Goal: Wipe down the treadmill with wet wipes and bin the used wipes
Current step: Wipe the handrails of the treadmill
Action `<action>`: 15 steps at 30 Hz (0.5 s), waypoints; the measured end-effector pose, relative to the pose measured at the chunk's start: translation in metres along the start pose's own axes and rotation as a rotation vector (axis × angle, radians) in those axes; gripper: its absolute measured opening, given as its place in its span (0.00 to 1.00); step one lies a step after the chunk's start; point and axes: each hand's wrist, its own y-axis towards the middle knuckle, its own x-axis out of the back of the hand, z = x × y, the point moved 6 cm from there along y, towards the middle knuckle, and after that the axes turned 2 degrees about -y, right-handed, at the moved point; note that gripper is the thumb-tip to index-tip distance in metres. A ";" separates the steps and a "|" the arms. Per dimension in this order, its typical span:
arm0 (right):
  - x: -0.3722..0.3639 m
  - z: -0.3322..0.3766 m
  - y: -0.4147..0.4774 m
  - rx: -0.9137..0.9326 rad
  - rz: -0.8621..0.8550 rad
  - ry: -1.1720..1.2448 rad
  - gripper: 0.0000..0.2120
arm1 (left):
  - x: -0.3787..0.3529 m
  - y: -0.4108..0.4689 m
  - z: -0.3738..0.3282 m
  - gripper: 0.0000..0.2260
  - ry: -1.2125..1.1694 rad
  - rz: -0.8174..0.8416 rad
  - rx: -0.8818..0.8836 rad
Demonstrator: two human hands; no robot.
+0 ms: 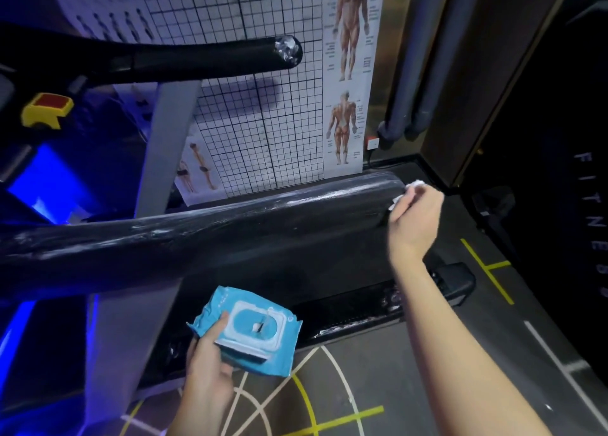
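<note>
The treadmill's black near handrail [204, 238] runs across the middle of the view, streaked with wet marks. My right hand [416, 218] grips a crumpled white wet wipe [415, 185] against the rail's right end. My left hand [210, 346] holds a blue pack of wet wipes [253, 332] low in front of me, thumb on its top beside the white lid. A second black handrail [184, 58] runs above, its end cap wet. The treadmill's black deck edge [355, 313] lies below the rail.
A grey upright post [167, 146] rises between the rails. A yellow and red safety clip [46, 109] sits at the console on the left. Anatomy posters [348, 73] cover the wall behind. Grey pipes [414, 57] stand at the right. Yellow and white floor lines [309, 402] mark the ground.
</note>
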 end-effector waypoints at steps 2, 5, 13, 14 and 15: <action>0.011 -0.007 0.002 -0.089 -0.064 0.058 0.04 | 0.003 -0.001 0.000 0.23 -0.015 -0.003 -0.007; 0.017 -0.004 -0.017 -0.070 -0.086 0.173 0.04 | 0.007 -0.002 0.000 0.22 -0.030 -0.011 -0.008; -0.030 0.038 -0.085 0.418 0.316 0.191 0.08 | 0.008 -0.004 0.000 0.26 -0.014 -0.015 -0.012; -0.030 0.029 -0.076 0.348 0.300 0.218 0.08 | 0.008 -0.005 -0.001 0.25 -0.016 -0.004 -0.008; -0.027 0.021 -0.065 0.268 0.257 0.242 0.09 | 0.008 -0.006 -0.002 0.23 -0.022 0.007 -0.001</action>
